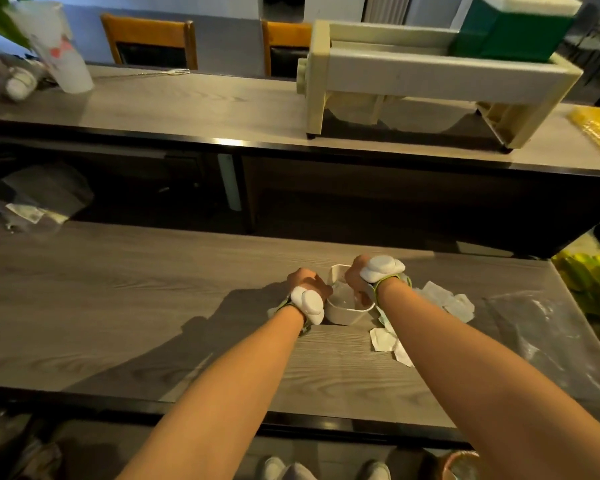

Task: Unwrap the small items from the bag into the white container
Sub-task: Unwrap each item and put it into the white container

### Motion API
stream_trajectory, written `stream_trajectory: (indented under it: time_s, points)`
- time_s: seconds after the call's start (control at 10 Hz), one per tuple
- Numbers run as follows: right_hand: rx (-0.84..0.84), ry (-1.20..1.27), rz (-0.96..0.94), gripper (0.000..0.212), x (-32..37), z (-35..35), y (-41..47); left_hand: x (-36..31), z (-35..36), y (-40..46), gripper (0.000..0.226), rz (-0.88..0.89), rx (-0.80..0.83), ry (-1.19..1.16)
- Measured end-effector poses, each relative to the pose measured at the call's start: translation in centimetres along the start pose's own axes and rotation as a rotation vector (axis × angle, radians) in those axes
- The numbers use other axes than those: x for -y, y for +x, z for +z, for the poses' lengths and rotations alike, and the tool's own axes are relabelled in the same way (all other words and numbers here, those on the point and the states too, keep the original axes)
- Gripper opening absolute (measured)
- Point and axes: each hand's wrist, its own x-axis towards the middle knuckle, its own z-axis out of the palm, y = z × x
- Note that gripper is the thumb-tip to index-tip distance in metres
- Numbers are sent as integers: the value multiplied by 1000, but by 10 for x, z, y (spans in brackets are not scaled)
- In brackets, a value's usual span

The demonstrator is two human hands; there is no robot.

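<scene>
White container (pixel 343 311) sits mid-bench (pixel 118 306), both arms stretched to it. The left hand (pixel 307 284) and right hand (pixel 357 277) hover curled over its rim, pinching something small between them; I cannot tell what. Torn wrappers (pixel 383 339) lie just right, a clear bag (pixel 548 327) farther right.

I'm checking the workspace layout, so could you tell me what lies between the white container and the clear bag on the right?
In the head view, torn white wrappers lie on the table between the white container and the clear bag.
</scene>
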Motion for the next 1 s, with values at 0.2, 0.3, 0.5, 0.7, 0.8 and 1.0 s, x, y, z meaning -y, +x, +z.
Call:
stream_trajectory:
  time_s: [0.2, 0.3, 0.5, 0.7, 0.8, 1.0]
  points:
    - [28, 406, 2, 27, -10, 2, 14, 4, -5, 3, 17, -62, 4, 97]
    - [-41, 499, -71, 20, -20, -5, 12, 7, 0, 2, 16, -65, -11, 41]
    - [-117, 539, -110, 17, -63, -16, 15, 34, 19, 4, 41, -189, -60, -221]
    - [-68, 136, 22, 17, -144, -18, 32, 42, 54, -41, 21, -391, 227, -403]
    - [-35, 19, 76, 14, -164, -22, 15, 33, 68, -49, 14, -383, 343, -378]
    - [-1, -17, 96, 65, -193, -1, -1, 12, 105, -69, 36, -160, 414, -266]
